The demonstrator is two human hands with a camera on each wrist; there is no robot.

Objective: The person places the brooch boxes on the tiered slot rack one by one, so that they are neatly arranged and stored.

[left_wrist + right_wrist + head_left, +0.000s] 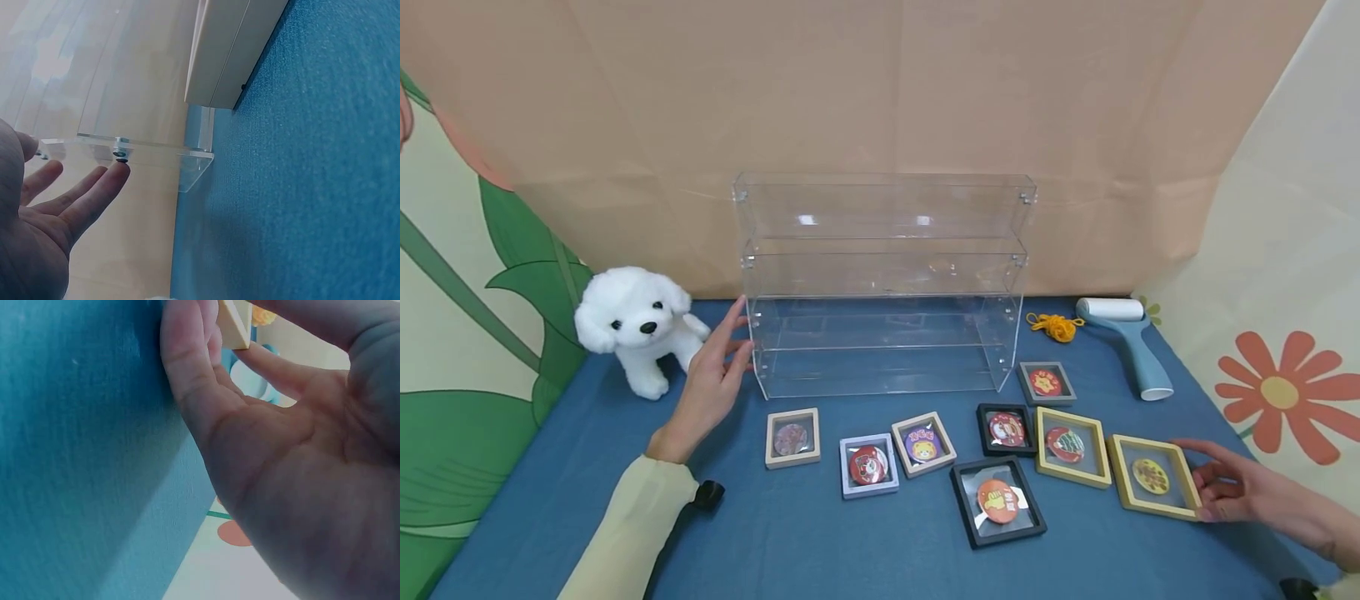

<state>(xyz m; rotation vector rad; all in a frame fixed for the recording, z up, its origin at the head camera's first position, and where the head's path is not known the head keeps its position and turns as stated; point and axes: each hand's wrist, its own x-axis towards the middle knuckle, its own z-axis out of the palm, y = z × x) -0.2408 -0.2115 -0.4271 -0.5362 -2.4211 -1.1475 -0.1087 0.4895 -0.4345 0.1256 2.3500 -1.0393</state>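
A clear acrylic tiered display stand (883,346) stands at the back middle. At its left side is my left hand (709,387), fingers fairly straight, fingertips against the panel near a metal screw (121,150). On the right, my right hand (1236,490) holds a yellow shadow-box frame (1116,471) with a yellow round badge (1151,476) by its right edge, fingers bent. The right wrist view shows only a pale corner of the frame (232,328) between the fingers; the rest is hidden.
Several framed badges lie before the stand, among them a yellow frame (1072,479), a large black frame (1033,525) and a lilac frame (870,493). A white plush dog (651,304) sits left. Orange cord (1060,327) and a blue-handled lint roller (1138,354) lie back right.
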